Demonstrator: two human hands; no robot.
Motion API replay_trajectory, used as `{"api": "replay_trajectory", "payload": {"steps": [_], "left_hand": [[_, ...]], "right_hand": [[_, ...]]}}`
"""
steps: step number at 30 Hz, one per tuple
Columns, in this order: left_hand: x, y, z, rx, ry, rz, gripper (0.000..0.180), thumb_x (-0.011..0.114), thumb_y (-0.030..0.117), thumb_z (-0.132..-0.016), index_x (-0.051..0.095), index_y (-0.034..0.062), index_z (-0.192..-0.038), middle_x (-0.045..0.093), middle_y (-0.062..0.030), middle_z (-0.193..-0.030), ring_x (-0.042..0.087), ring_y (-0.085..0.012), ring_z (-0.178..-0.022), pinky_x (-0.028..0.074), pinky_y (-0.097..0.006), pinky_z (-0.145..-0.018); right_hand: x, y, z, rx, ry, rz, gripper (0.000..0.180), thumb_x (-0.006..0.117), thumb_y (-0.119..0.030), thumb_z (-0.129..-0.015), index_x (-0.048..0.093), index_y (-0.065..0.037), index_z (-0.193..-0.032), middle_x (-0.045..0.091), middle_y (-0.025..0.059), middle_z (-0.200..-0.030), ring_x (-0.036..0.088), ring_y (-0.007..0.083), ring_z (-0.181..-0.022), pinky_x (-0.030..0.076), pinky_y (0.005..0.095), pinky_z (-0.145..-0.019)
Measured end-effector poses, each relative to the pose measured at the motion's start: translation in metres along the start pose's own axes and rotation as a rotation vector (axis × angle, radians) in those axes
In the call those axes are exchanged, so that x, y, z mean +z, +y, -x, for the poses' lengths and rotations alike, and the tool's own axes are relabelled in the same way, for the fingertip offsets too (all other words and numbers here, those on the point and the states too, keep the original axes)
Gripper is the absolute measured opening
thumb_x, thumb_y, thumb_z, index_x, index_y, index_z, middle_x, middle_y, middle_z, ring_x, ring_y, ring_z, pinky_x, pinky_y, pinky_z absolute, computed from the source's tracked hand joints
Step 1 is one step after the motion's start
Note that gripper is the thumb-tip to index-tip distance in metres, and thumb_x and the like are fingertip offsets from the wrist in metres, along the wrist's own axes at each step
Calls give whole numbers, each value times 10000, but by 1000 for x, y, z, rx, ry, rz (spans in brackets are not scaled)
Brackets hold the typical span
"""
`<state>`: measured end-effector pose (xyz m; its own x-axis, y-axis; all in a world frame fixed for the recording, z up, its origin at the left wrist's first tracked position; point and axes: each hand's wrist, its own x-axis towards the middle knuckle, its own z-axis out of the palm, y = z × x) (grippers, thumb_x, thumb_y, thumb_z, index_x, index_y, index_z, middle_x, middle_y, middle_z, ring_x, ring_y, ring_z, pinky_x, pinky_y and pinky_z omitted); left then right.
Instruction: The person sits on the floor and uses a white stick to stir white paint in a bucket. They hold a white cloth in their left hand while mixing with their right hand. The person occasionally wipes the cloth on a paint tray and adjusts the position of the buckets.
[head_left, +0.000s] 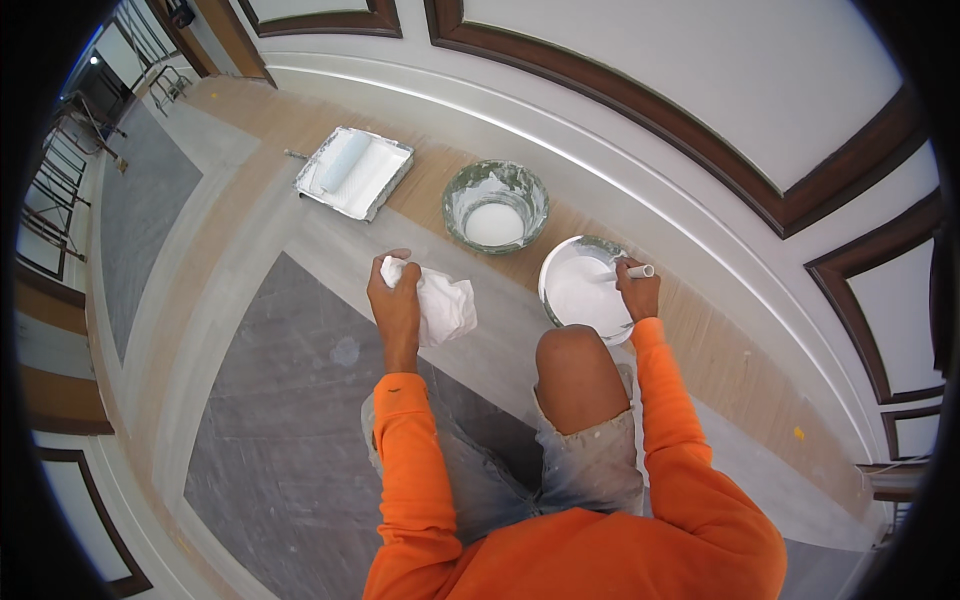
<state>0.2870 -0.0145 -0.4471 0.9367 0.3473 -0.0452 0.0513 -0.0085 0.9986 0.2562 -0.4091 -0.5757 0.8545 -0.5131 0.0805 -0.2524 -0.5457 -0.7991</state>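
Gripping white rag in left hand, brush handle in right hand

Lighting: bright, even daylight, brightest far left. Shadows soft, faint. Mild sheen on pale wall moulding. Focus sharp centre. Strong fisheye bend at edges; black vignette round rim.

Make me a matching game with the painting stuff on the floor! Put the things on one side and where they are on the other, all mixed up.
Things:
1. paint roller
2. white rag
3. brush handle
4. open bucket

Places:
A. in the right hand
B. lying in the tray
C. in the left hand
D. between the tray and the white bowl

Pairs: 1-B, 2-C, 3-A, 4-D
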Motion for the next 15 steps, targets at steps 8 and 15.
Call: {"api": "replay_trajectory", "payload": {"steps": [8,15], "left_hand": [[-13,1,-6,-32,33,18,251,591,93,-782,623,25,-1022,571,-26,-816,501,-121,-730,424,-266,-694],[0,4,-1,-12,-9,23,247,586,91,-784,621,25,-1020,565,-24,-796,496,-118,-718,423,-262,-689]], "right_hand": [[9,-33,37,166,-205,-141,329,647,-314,-853,743,-12,-942,696,163,-699,698,260,-615,537,363,-628],[2,7,5,-96,110,217,282,629,-268,-884,741,-9,-894,701,122,-718,691,191,-615,546,313,-591]]}}
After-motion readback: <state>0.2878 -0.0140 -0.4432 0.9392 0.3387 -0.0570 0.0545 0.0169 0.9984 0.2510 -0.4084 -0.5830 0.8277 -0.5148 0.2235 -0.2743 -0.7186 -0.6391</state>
